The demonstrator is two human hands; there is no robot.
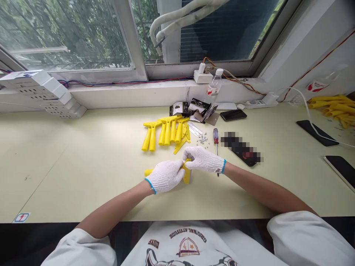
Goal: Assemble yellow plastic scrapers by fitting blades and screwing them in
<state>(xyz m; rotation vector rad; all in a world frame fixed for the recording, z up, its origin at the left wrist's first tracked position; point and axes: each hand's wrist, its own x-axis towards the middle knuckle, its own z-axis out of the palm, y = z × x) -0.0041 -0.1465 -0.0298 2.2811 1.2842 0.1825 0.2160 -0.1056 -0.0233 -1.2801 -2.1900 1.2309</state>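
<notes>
Yellow tool [186,178]: in front of the person, low over the near half of the table [97,159], largely hidden by the 2 gloved hands; its handle [148,172] sticks out to the left and its broad head shows on the right.
Left hand [166,176]: wrapped around the handle near the head, fingers curled closed.
Right hand [202,159]: partly closed, thumb and fingers bent in at the top of the head; whether they pinch the yellow plastic or a small piece, I cannot tell.
Weight and feel: probably light, stiff plastic, not fragile; the smooth handle could turn a little under knitted gloves.
Best hold: around the handle just below the head, with fingers away from the head's outer edge, where a pale strip shows that may be sharp.
Loose parts: beyond the hands lie yellow handles [166,135], flat yellow plates [180,146], thin metal strips [195,129] and small screws [203,139]; the screws look fiddly in gloves. A screwdriver [216,136] lies just right of them, its lower shaft passing behind the right wrist.
Bottle [213,90]: clear plastic, white cap on, standing behind black packets [179,108]; any liquid is hard to tell.
Packets: contents not visible.
White boxes [52,94]: stacked at far left; what they hold is hidden.
</notes>
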